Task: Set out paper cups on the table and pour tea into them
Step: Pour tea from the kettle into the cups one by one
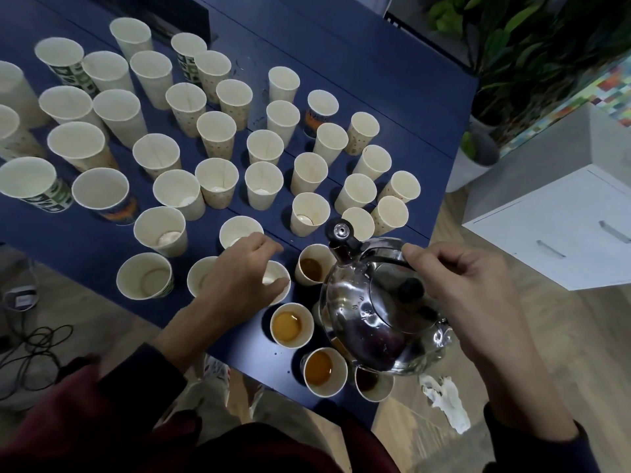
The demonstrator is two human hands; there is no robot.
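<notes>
The blue counter (375,97) is crowded with paper cups (218,180). Most are empty, and a few at its near corner hold tea (286,325). A steel kettle (382,312) hangs over that corner. Its belly could likely knock the close-packed cups, or a hasty tilt could splash tea. The right hand (471,291) is clenched round the kettle's handle (386,256) from above. The left hand (239,278) reaches forward, fingers (264,242) grasping an empty cup (278,276) beside the filled ones.
</notes>
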